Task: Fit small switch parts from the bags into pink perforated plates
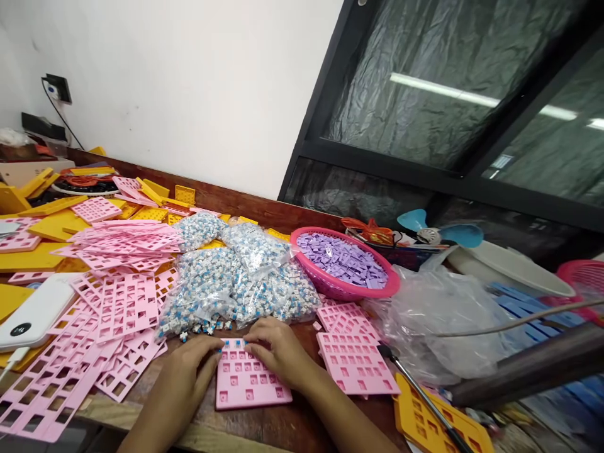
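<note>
A pink plate (255, 393) with rows of square recesses lies on the table in front of me. Small blue and white keyboard switches (238, 343) sit along its far row. My left hand (195, 358) is at the plate's far left corner, thumb and forefinger closed around a switch there. Bent over the far edge, my right hand (278, 353) has its thumb and forefinger close together beside the row; what they hold, if anything, is hidden. Just beyond both hands lie clear bags of switches (202, 283), with several loose ones spilled at the front.
Thin pink plates (127, 308) are heaped at left, near a white power bank (35, 311). A pink basket (349, 292) holds purple pieces. At right are another pink plate (356, 362), a black-handled rod (425, 396), a yellow plate (415, 418) and plastic bags (438, 321).
</note>
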Demonstrator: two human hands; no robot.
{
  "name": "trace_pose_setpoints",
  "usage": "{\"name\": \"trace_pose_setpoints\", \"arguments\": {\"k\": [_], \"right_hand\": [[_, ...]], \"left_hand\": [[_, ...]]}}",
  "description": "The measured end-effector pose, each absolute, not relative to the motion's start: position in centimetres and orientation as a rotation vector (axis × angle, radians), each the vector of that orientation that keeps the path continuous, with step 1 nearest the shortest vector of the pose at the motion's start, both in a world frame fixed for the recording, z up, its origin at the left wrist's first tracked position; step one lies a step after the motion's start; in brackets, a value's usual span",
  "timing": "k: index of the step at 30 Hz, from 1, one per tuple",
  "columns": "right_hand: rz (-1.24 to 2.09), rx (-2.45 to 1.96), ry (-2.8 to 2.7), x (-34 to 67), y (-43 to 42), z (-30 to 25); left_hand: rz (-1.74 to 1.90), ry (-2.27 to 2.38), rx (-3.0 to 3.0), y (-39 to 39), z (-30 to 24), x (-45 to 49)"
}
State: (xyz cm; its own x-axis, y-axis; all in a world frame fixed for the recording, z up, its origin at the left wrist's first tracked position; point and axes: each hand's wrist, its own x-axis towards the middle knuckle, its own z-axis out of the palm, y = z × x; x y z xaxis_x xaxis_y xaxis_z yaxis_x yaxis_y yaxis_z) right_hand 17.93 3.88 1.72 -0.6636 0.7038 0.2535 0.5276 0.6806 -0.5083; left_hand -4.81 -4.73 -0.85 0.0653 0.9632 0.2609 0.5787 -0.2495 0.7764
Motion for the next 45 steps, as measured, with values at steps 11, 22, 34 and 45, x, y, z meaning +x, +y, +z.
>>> {"name": "trace_pose_setpoints", "arguments": {"k": [11,22,34,45], "right_hand": [[-0.171,-0.926,-2.855,16.8,-0.6,2.9],[0.279,-0.997,-2.614,16.8,1.8,1.2],[0.405,-1.014,-2.514,16.6,2.1,0.8],[0.438,-1.001,-2.513,16.8,2.1,0.9]], "left_hand": [[1.018,1.606,1.905,-5.1,-1.4,-2.9],[0.958,1.556,1.907,-4.9,-0.9,-4.0],[0.882,1.716,1.996,-5.1,-2.2,-3.6],[0.956,1.609,1.902,-5.5,-0.8,-4.4]]}}
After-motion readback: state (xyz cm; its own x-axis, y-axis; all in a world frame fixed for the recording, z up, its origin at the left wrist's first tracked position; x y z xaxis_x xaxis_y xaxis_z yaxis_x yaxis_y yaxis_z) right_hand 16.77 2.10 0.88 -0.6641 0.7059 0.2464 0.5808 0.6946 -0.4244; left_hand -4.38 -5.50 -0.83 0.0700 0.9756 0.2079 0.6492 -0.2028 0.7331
